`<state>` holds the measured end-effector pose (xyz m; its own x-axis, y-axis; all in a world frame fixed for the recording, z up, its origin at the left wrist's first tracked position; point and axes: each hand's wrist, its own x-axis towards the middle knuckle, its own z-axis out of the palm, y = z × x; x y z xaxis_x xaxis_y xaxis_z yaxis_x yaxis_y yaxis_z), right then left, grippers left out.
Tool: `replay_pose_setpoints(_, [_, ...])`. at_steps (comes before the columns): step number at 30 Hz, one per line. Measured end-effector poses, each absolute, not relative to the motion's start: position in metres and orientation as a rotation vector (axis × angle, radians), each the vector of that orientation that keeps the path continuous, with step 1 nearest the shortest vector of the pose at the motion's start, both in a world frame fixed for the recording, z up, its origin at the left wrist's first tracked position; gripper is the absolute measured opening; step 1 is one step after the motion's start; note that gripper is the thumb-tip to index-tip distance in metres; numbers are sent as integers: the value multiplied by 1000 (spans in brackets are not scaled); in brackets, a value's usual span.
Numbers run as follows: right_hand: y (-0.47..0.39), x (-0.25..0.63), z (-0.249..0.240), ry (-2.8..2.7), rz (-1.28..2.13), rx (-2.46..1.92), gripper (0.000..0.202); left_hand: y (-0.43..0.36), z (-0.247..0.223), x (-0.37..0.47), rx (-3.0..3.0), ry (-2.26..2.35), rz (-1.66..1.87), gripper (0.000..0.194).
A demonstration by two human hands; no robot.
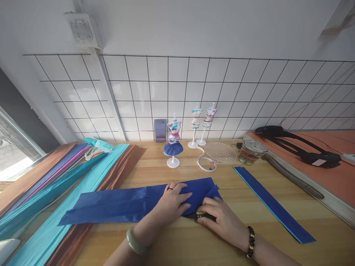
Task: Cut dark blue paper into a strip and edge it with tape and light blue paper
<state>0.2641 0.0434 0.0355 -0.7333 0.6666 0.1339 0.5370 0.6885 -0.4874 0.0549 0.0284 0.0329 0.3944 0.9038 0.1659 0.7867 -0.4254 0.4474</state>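
A long, wide strip of dark blue crepe-like paper (116, 207) lies across the table, creased lengthwise. My left hand (173, 201) presses flat on it with the fingers apart; a pale green bangle circles that wrist. At the strip's right end, my right hand (219, 214) grips a slim black tool (191, 215) with a yellow mark. The tool's dark pointed end reaches to the paper's lower edge; my fingers hide much of its body, so its exact kind is unclear. Beside those fingers a blue corner is folded up. Farther right lies a narrow blue strip (273, 203) with a turquoise edge.
Behind the paper stands a small dress form (174, 133) in a blue skirt. Two more forms (195, 122) stand near a roll of tape (206, 164), a clear disc (220, 152) and a cup of liquid (252, 152). Coloured paper strips (94, 181) cover the left side.
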Motion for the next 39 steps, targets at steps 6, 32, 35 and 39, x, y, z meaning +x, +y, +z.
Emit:
replay_pose_setpoints(6, [44, 267, 34, -2614, 615, -924, 20, 31, 38, 34, 2276, 1390, 544, 38])
replay_pose_setpoints(32, [46, 247, 40, -2670, 610, -883, 22, 31, 36, 22, 2259, 1398, 488, 32])
replay_pose_setpoints(35, [46, 247, 40, -2657, 644, -859, 21, 31, 37, 23, 2261, 1407, 487, 32])
replay_pose_setpoints(39, [47, 247, 39, -2651, 665, -850, 22, 32, 37, 23, 2256, 1408, 483, 33])
